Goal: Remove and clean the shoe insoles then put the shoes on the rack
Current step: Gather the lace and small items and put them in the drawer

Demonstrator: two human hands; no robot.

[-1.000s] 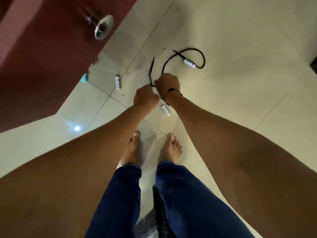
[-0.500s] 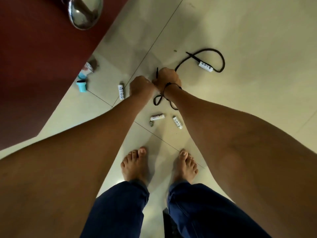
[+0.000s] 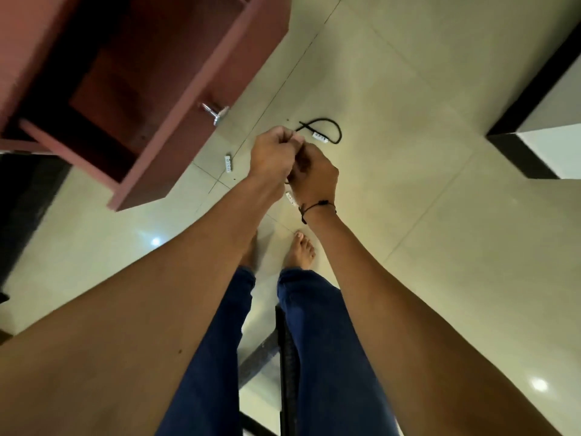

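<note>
No shoe, insole or rack is in view. My left hand (image 3: 273,155) and my right hand (image 3: 315,175) are pressed together in front of me, above the floor. Both are closed on a thin black cord (image 3: 298,162) that shows as a dark strip between the fingers. A second black cord (image 3: 334,124) lies in a loop on the tiled floor just beyond my hands, with a small white cylinder (image 3: 320,137) inside the loop. My right wrist wears a black string band (image 3: 316,206).
An open red-brown drawer (image 3: 176,127) with a metal knob (image 3: 216,113) juts out at upper left. More small white cylinders (image 3: 228,163) lie on the floor. My bare feet (image 3: 302,251) stand below the hands. A dark wall base (image 3: 522,152) runs at right.
Both hands have lifted off the floor with the black cord held between them. The view has risen and pulled back, so the open drawer shows at upper left.
</note>
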